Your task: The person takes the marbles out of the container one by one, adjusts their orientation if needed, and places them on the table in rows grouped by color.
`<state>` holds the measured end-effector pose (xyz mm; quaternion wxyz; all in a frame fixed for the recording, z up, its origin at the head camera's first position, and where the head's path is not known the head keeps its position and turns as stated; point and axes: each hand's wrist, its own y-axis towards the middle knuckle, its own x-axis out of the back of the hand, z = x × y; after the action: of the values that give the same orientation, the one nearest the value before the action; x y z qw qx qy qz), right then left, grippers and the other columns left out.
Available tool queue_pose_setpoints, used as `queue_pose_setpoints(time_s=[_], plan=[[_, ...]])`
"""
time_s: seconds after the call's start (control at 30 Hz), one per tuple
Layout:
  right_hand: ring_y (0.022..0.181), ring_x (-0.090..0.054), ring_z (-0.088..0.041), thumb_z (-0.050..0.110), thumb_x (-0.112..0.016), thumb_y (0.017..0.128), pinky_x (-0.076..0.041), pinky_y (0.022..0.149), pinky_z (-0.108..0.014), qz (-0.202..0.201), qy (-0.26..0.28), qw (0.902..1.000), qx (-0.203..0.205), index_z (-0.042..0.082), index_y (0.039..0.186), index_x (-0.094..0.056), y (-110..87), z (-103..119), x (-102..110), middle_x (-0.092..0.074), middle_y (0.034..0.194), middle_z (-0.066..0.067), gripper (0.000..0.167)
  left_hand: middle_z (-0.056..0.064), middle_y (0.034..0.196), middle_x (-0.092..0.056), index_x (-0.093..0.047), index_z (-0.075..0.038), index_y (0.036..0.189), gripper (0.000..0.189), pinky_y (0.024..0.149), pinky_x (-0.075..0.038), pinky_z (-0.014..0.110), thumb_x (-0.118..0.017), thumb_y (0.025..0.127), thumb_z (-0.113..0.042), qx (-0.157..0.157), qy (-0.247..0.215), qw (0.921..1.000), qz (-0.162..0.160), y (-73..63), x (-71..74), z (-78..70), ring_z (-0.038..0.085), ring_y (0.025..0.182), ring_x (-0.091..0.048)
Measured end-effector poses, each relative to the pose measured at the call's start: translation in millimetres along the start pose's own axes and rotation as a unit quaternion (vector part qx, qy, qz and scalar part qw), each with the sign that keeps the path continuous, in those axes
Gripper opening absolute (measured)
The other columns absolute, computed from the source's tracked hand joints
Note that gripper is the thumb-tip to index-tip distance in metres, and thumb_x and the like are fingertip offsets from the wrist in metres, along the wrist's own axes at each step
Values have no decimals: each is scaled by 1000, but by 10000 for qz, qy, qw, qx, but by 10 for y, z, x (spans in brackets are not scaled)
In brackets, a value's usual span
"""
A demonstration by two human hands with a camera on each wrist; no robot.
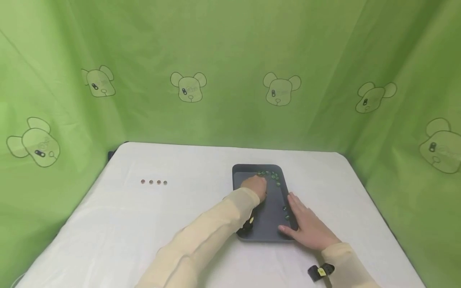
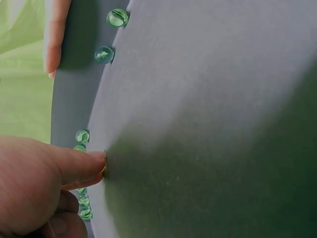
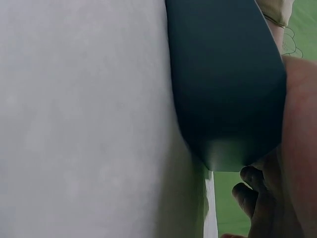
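Reaching into the dark grey tray [image 1: 268, 224], my left hand [image 1: 255, 186] pinches with thumb and index finger near the far end. At its fingertips a yellowish sliver of a marble [image 2: 104, 170] shows; the rest is hidden. Green marbles [image 1: 274, 176] cluster by the tray's far right corner. Two greenish marbles [image 2: 117, 18] lie along the right wall. My right hand [image 1: 311, 228] spans the near right corner, its straight fingers resting against the right side and its thumb reaching over the front rim.
Several brownish marbles [image 1: 151, 182] stand in a row on the white tablecloth [image 1: 191, 172], left of the tray. A green curtain [image 1: 234, 48] with mouse-head drawings surrounds the table at the back and sides. Black bands with yellow tags circle both wrists.
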<state>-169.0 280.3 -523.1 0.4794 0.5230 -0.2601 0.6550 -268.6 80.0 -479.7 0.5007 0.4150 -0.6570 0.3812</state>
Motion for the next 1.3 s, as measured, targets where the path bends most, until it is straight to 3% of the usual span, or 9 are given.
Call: queue_pose_setpoints(time_s=[0.7, 1.3], plan=[[140, -23, -41, 61, -63, 84, -26, 107, -62, -6, 15, 10000, 4, -1, 152, -14, -8, 8, 7, -17, 157, -22, 104, -5, 61, -62, -75, -15, 87, 18, 45, -46, 22, -68, 89, -31, 74, -88, 9999, -91, 38, -99, 11, 7, 51, -55], [140, -24, -42, 59, -63, 84, -27, 106, -61, -68, 31, 10000, 22, -2, 151, -16, -18, 39, 23, -19, 156, -22, 102, -6, 59, -60, -74, -16, 84, 17, 46, -46, 23, -68, 88, -31, 90, -197, 9997, -128, 60, -119, 19, 8, 51, -55]])
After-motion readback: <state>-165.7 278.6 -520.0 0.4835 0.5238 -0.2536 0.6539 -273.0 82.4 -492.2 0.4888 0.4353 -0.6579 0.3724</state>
